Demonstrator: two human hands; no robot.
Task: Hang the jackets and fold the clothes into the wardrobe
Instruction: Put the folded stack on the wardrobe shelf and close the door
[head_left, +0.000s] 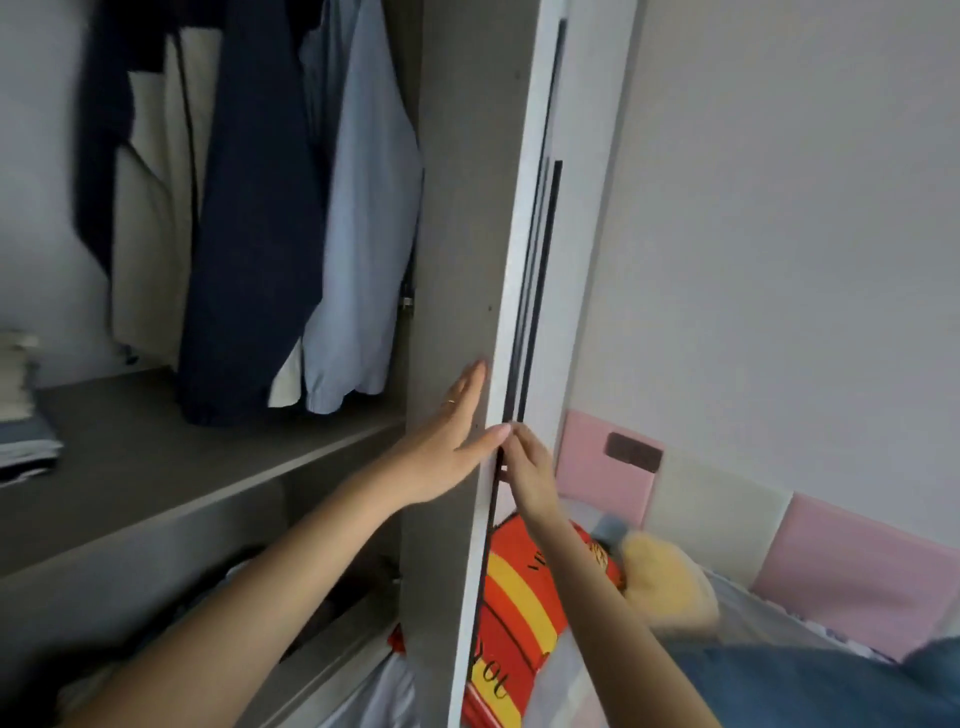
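Observation:
A navy jacket (254, 218), a light blue shirt (363, 249) and a cream and navy jacket (150, 208) hang inside the open wardrobe. A stack of folded clothes (21, 405) lies on the grey shelf (156, 467) at the far left. The wardrobe door (457, 208) stands edge-on in the middle. My left hand (447, 441) lies flat against the door's grey inner face, fingers straight. My right hand (530, 473) holds the door's outer edge at its black handle strip (535, 312); its fingertips are hidden behind the edge.
A bed (753, 613) is to the right, bearing an orange and yellow striped cushion (524, 597) and a yellow plush toy (670, 587). Pink and cream padded panels (831, 561) line the wall behind it. Dark items fill the lower wardrobe compartment (291, 587).

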